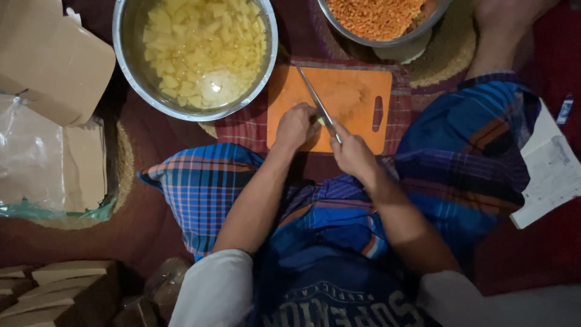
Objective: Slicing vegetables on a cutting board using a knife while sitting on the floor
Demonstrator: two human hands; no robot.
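An orange cutting board (351,91) lies on the floor in front of my crossed legs. My right hand (351,154) grips a knife (315,97) whose blade points up and left across the board. My left hand (295,126) is closed over a small pale piece of food at the board's near edge, right beside the blade. What the piece is stays hidden under my fingers.
A steel bowl (124,57) of cubed potato in water stands at the upper left. A second steel bowl (387,41) holds orange lentils at the top. Cardboard and a plastic bag (36,157) lie left, a paper (551,175) right, boxes (54,290) at lower left.
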